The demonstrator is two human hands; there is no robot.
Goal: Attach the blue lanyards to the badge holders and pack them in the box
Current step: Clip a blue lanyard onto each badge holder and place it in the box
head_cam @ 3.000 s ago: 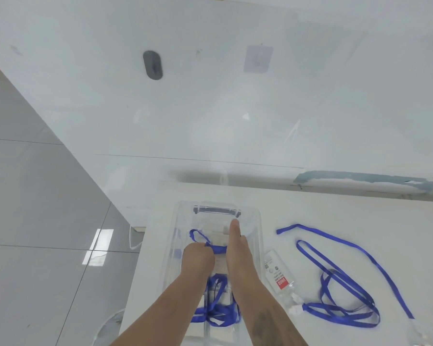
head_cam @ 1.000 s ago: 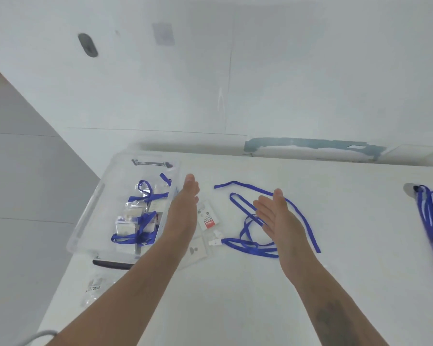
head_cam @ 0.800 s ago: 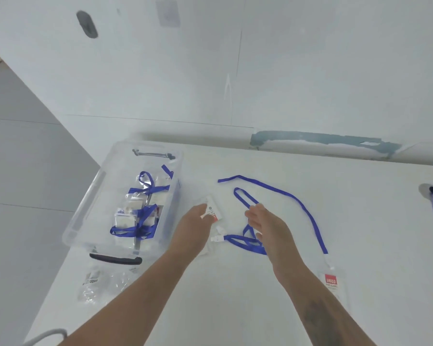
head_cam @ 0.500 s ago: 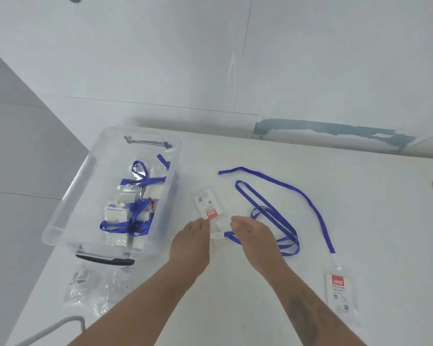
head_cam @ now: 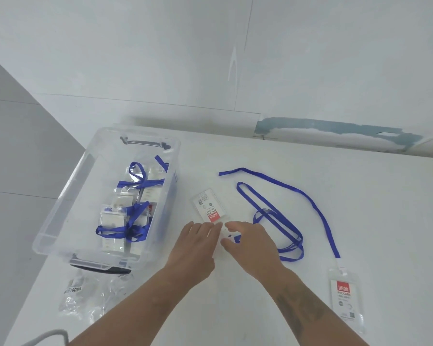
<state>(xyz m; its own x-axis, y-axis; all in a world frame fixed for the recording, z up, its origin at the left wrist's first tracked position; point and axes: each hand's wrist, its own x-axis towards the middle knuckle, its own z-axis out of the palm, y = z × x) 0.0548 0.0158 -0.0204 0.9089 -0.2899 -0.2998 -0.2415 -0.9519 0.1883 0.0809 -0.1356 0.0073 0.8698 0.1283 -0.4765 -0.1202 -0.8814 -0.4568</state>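
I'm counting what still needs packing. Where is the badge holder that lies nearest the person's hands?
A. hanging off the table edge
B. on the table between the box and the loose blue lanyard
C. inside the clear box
B: the badge holder lies flat on the table, right of the clear box and left of the loose blue lanyard, just beyond both hands.

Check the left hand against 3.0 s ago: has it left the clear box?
Yes. The left hand has come out of the clear box and now rests on the table to the box's right, at the badge holder.
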